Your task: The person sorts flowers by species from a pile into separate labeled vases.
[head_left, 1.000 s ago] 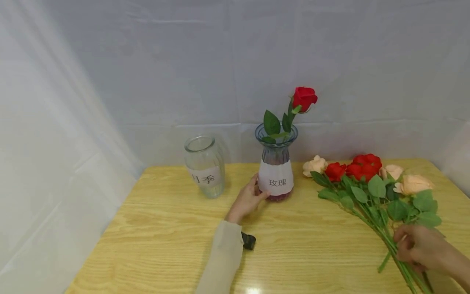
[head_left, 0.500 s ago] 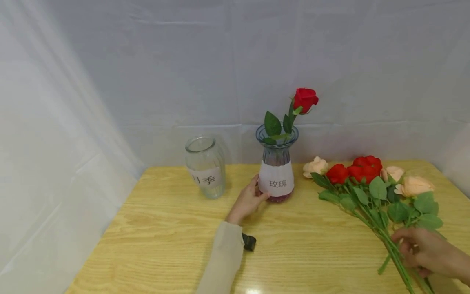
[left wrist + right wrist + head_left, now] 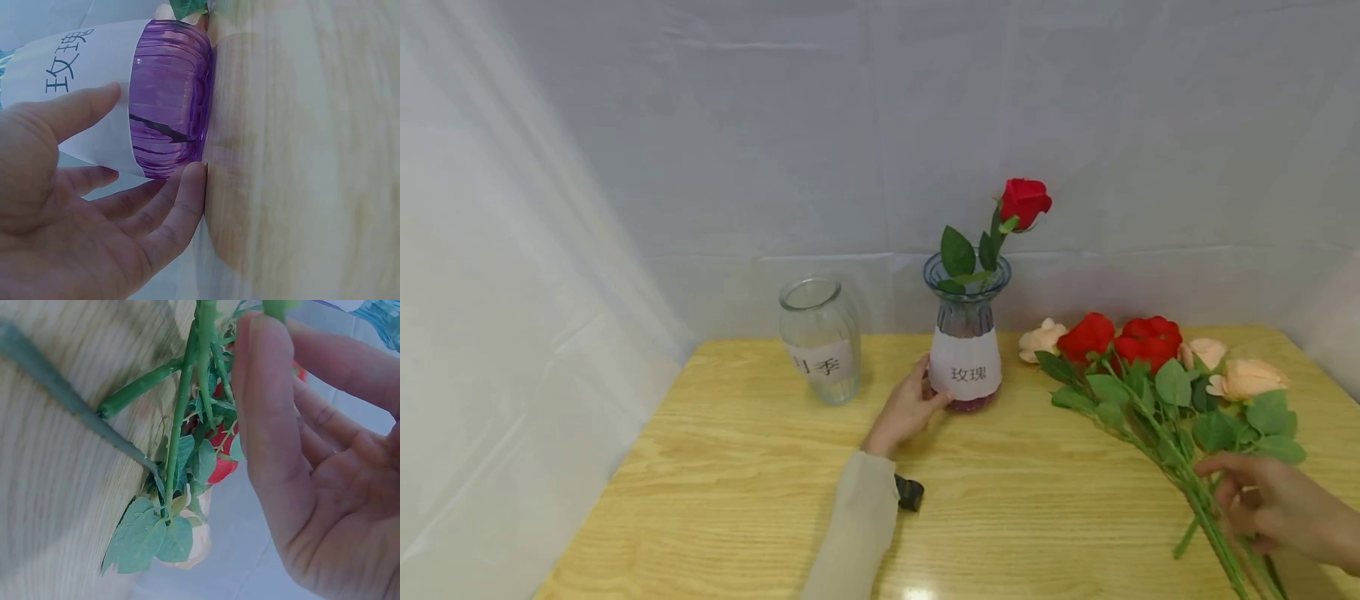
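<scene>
L hand (image 3: 904,410) sits at the base of the labelled vase (image 3: 966,350), fingers relaxed and straight, tips touching the purple glass bottom; wrist cam shows the fingers (image 3: 169,212) against the vase foot where it meets the table (image 3: 760,467). Vase stands upright mid-table w/ one red rose (image 3: 1024,200) in it, leaning right. Clear empty-looking jar (image 3: 820,337) w/ a paper label stands just left of the hand, apart from it. R hand (image 3: 1270,504) is over at the right edge on the stems (image 3: 1195,500) of the bunch of loose roses (image 3: 1142,350), red and peach, lying flat on the wood w/ heads toward the back wall. Fingers curl round a stem; one red head (image 3: 1086,333) rides a bit higher than the rest. Small black object (image 3: 910,493) lies by the L sleeve.
</scene>
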### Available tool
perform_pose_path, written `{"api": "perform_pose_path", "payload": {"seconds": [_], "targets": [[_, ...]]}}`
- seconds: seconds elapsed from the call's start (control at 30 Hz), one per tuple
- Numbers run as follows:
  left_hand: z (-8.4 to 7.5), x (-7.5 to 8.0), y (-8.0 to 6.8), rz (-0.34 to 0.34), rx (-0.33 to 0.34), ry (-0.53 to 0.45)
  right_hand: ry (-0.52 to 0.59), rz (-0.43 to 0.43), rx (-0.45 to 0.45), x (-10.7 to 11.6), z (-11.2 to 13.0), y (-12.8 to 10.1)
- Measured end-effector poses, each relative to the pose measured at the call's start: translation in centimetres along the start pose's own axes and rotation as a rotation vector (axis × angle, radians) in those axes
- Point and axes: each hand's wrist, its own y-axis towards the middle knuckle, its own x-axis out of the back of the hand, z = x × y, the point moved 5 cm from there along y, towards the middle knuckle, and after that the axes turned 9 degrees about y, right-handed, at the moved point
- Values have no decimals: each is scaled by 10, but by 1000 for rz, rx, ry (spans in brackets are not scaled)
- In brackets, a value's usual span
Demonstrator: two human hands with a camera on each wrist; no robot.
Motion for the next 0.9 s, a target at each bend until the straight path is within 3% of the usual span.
{"api": "perform_pose_path", "payload": {"seconds": [0.43, 0.67, 0.9], "targets": [[-2, -4, 1, 2, -6, 1, 82, -90, 21, 10, 4, -2], [-2, -5, 3, 9, -7, 6, 13, -255, -1, 11, 16, 0], [2, -3, 1, 5, 8, 18, 45, -280, 93, 8, 20, 4]]}}
